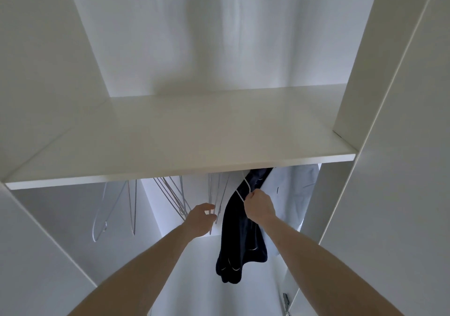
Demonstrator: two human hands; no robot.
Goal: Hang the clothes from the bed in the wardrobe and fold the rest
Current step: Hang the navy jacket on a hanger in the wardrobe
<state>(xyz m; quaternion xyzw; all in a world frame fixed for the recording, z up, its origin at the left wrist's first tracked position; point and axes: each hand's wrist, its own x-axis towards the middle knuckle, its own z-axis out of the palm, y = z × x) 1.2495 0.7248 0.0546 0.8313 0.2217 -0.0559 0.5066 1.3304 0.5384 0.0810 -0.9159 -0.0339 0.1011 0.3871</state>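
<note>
Two hands raised: your right hand (259, 206) pinches the dark garment's (241, 237) white hanger (243, 189); left hand (201, 219), fingers loose, touches empty hangers (170, 191).

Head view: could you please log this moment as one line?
right hand grips dark garment | left hand touches empty hangers | under shelf

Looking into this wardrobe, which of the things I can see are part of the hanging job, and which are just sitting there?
Part of the job:
dark garment on its white hanger
right hand pinching that hanger
left hand touching the empty wire hangers

Just there:
pale blue shirt, already hung
bare white shelf
</note>
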